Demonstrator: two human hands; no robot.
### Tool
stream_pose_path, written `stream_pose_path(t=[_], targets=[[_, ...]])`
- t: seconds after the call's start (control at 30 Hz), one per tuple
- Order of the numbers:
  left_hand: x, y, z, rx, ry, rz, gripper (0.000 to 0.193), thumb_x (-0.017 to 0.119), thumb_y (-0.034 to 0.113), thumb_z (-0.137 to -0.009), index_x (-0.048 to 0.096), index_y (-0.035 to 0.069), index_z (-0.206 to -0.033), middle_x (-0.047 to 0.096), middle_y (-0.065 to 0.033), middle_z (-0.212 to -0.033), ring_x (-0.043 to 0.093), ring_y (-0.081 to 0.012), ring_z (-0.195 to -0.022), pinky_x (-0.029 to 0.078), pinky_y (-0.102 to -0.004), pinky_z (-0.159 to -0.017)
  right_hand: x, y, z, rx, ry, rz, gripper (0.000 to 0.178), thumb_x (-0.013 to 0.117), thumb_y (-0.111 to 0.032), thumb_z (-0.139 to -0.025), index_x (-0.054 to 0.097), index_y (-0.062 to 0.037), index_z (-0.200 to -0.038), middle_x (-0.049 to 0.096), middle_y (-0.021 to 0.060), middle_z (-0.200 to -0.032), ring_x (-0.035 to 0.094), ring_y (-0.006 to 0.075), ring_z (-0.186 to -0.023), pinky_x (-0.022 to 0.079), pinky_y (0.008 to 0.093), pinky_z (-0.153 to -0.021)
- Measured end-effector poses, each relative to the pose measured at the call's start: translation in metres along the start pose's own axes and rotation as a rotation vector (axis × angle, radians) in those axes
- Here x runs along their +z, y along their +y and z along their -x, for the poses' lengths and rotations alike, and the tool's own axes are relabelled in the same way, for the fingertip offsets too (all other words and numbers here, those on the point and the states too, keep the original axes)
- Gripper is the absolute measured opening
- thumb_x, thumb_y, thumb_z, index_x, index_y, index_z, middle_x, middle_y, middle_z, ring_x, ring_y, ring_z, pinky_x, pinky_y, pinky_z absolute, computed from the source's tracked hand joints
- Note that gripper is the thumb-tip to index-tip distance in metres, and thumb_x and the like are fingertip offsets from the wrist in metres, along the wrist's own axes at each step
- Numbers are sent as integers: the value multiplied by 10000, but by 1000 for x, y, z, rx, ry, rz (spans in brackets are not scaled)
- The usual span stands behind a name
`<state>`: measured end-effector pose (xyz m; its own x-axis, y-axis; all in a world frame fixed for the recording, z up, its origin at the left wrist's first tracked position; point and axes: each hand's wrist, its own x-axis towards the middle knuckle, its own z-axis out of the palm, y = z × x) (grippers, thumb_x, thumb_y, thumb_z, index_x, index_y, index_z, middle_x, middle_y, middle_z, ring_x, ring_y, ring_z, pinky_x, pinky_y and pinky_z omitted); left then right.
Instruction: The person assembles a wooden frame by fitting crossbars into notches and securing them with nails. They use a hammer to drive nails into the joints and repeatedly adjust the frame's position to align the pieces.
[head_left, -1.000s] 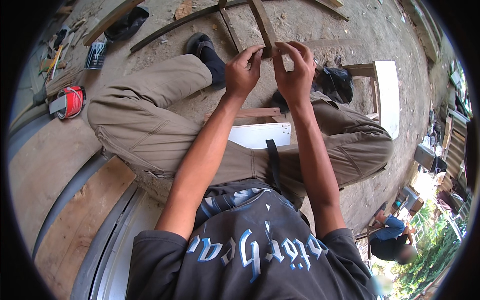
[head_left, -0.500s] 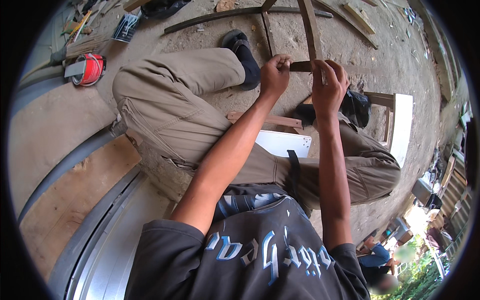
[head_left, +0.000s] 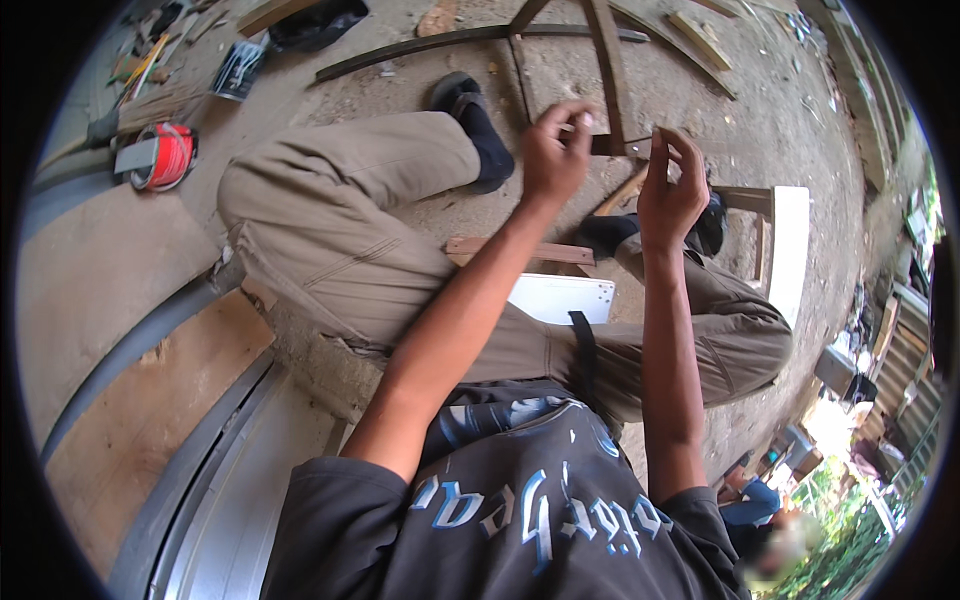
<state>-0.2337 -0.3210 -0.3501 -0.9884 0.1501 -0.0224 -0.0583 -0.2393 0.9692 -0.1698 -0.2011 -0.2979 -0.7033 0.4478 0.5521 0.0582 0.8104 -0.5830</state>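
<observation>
A dark wooden frame [head_left: 608,75] made of narrow slats stands on the ground in front of me, its short crosspiece [head_left: 604,146] lying between my hands. My left hand [head_left: 556,160] is raised by the crosspiece's left end, fingers bent and slightly apart, a little blurred; nothing shows in it. To the right of the frame, my right hand [head_left: 674,195] has thumb and fingers brought together at the tips. A small thin thing seems to be at those fingertips, too small to name.
Between my legs lie a reddish wooden piece [head_left: 520,251] and a white board [head_left: 562,298]. Another white-faced wooden piece [head_left: 789,255] stands at right. A red reel [head_left: 165,157] and wooden boards [head_left: 165,375] are at left. Loose slats [head_left: 700,40] lie farther off; a person [head_left: 752,503] sits lower right.
My left hand has come away from the crosspiece and its fingers have loosened. My right hand has shifted right and slightly down, off the frame's upright slat.
</observation>
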Motion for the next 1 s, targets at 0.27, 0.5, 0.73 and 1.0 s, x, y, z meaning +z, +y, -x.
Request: stream_pose_path(t=[0.27,0.5,0.73,1.0], targets=[[15,-16,-43,-222,-110,-172,403,738,364,-889,715,-10,-1040,732,-81,-906,664,-126,-839,522,-280,-750,-9,0,-13,-52,-58,-38,136,709,-45,-891,698,-39,-1027,735,108,-950,740,230,-830,570,331,-731],[16,-6,-36,-263,-263,31,359,745,340,-879,750,-12,-950,734,-45,-845,657,-98,-761,526,-266,-699,-8,-4,-8,-160,-104,-16,171,728,-60,-875,697,-59,-1043,714,105,-1034,712,279,-908,570,344,-762],[8,-4,-36,-257,-236,-15,340,733,335,-891,754,-3,-917,725,-27,-805,640,-74,-737,512,-255,-672,-4,-2,-2,-165,-111,-74,198,737,-61,-868,690,-67,-1060,723,96,-1014,720,259,-890,572,335,-747],[1,-4,-36,-294,-287,-17,362,728,389,-895,754,48,-1013,728,-15,-934,653,-87,-850,517,-256,-754,-3,-4,-2,-167,-128,-105,190,732,-49,-866,693,-65,-1051,724,91,-1015,721,253,-890,571,331,-744]])
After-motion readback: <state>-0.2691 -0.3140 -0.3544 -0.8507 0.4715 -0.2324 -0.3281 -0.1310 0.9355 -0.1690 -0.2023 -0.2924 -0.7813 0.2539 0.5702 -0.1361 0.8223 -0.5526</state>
